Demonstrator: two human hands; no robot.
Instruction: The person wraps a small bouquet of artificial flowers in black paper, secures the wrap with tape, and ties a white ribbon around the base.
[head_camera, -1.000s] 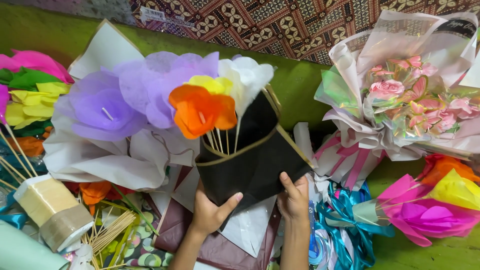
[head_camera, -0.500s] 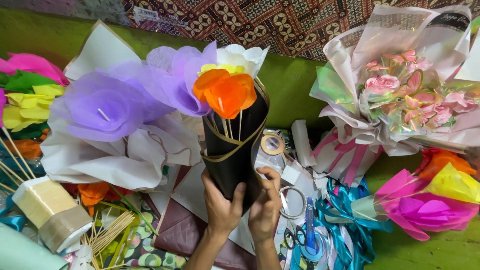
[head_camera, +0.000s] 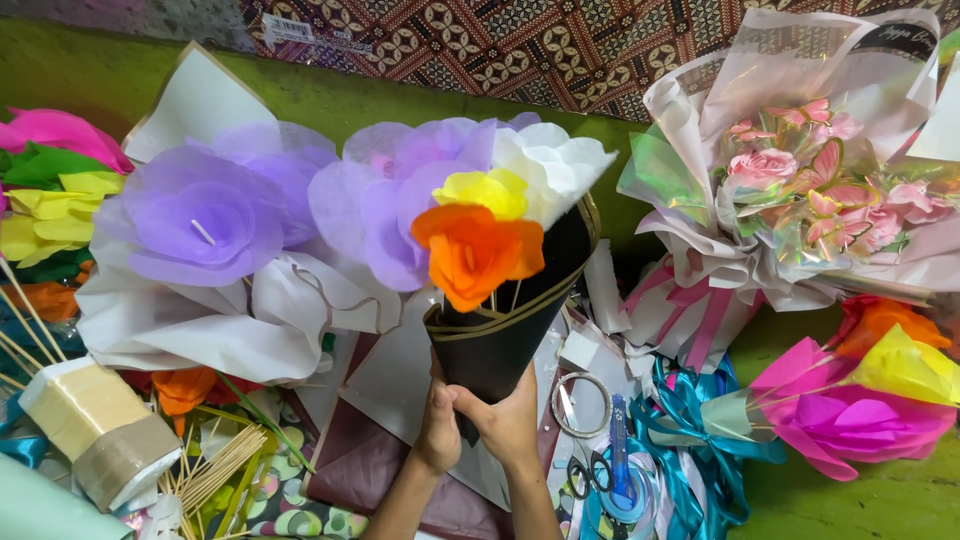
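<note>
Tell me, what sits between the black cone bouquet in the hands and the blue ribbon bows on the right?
In the head view, between the black-wrapped bouquet and the blue ribbon bows lie a clear tape ring, white paper scraps and a blue-handled tool.

Flower stems (head_camera: 500, 300) inside black wrap (head_camera: 505, 340)

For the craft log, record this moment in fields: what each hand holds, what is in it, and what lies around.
left hand: grips the narrow base of the black paper cone
right hand: wraps the same base from the other side
cone: upright, tilted a little, gold-edged
in cone: orange paper flower, yellow paper flower, white paper flower on thin sticks
left of it: purple paper flowers in white wrap
right of it: pink bouquet
below right: tape ring, scissors, teal ribbon
far left: tape rolls, wooden sticks
</note>
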